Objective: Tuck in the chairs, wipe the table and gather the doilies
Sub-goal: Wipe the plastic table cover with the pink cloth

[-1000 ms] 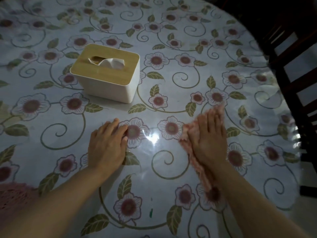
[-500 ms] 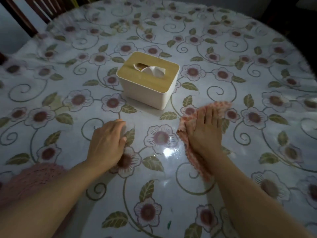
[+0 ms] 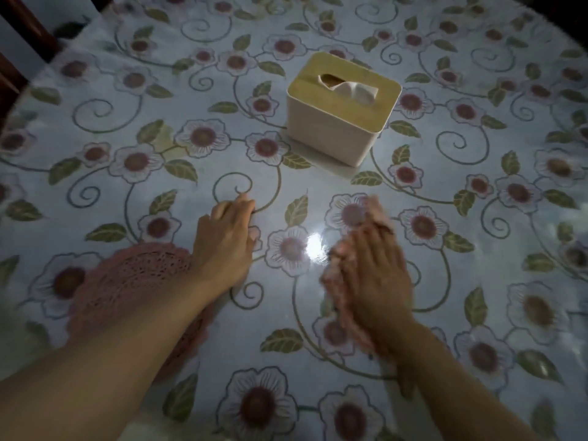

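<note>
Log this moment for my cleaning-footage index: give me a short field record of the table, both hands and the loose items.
surface: table under a glossy floral cover
left hand: resting on the table, fingers loosely curled, holding nothing
right hand: flat on a pink cloth, pressing it to the table; motion-blurred
doily: pink crochet, flat on the table, partly under the left forearm
tissue box: white with a wooden lid, a tissue poking out, beyond the hands
chair: dark wood, at the upper left edge
</note>
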Demonstrator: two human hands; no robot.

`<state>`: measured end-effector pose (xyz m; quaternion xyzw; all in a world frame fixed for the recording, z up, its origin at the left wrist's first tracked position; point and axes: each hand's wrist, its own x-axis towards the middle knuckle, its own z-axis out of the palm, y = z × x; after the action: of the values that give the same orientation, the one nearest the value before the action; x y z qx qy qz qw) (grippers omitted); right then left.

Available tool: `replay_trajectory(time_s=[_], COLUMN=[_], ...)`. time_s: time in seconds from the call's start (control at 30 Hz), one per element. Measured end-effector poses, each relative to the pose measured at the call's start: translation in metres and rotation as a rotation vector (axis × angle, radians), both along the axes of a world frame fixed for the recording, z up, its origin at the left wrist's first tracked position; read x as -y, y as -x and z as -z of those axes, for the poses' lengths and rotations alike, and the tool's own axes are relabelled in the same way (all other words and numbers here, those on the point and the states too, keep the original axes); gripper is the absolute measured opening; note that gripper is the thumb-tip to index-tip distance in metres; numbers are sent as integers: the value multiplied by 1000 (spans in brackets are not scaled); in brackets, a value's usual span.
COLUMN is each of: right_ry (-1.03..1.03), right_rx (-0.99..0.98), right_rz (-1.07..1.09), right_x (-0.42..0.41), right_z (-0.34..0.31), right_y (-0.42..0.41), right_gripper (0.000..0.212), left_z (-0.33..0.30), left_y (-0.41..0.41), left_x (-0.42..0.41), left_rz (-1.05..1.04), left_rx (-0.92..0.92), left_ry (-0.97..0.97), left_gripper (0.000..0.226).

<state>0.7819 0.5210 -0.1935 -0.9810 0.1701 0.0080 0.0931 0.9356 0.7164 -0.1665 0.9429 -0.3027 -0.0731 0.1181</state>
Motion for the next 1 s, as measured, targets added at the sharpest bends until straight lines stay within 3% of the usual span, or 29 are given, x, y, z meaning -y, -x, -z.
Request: replay_trajectory(time_s=[0.1, 0.17, 0.33, 0.43, 0.53, 0.67, 0.77, 0.83, 0.93, 1.0], right_ry=[69, 35, -74, -65, -22, 14, 41, 38, 10, 5], right_rx=[-9, -47, 7, -2, -35, -52, -39, -19, -33, -51], right_rz=[316, 362, -91, -184, 22, 522, 783, 679, 303, 246], right_x=[7, -24, -134, -143, -111, -47, -54, -85, -115, -97], right_z=[2, 3, -1, 3, -1, 2, 2, 1, -2, -3], right_y=[-17, -37, -50, -6, 50, 120, 137, 134, 145, 160], right_gripper=[69, 74, 61, 61, 64, 72, 73, 69, 66, 68], left_z=[1, -1, -13, -12, -6, -1, 4, 5, 5, 4], left_y=[1, 2, 8, 17, 36, 67, 85, 95, 107, 111], left_x=[-14, -25, -41, -43, -37, -18, -5, 7, 29, 45], left_rz=[25, 41, 98, 195, 309, 429, 498, 544, 595, 614], left_rx=[-43, -59, -70, -24, -7, -45, -38, -46, -39, -58], left_ry=[6, 2, -52, -19, 14, 54, 38, 50, 57, 57], left_gripper=[53, 55, 50, 43, 39, 34, 32, 33, 31, 33])
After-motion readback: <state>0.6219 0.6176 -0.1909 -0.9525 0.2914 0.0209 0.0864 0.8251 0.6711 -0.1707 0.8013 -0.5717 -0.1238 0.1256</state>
